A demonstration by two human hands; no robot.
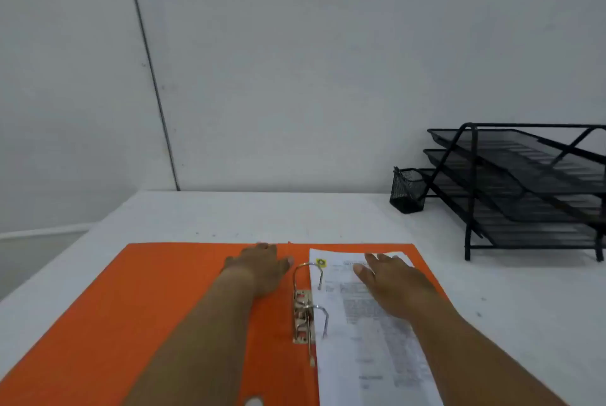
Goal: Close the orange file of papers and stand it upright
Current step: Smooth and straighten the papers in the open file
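The orange file (141, 300) lies open and flat on the white table, its left cover spread wide. A metal ring mechanism (306, 314) with two arches stands along its spine. A stack of printed papers (370, 340) sits on the rings over the right cover. My left hand (262, 268) rests palm down on the orange cover just left of the rings, fingers apart. Over the top of the papers my right hand (390, 284) lies flat with fingers spread. Neither hand grips anything.
A black mesh three-tier tray rack (524, 189) stands at the back right by the wall. Beside it sits a small black mesh pen cup (406, 191). The white table (262, 215) ends at the left edge, with a wall corner behind.
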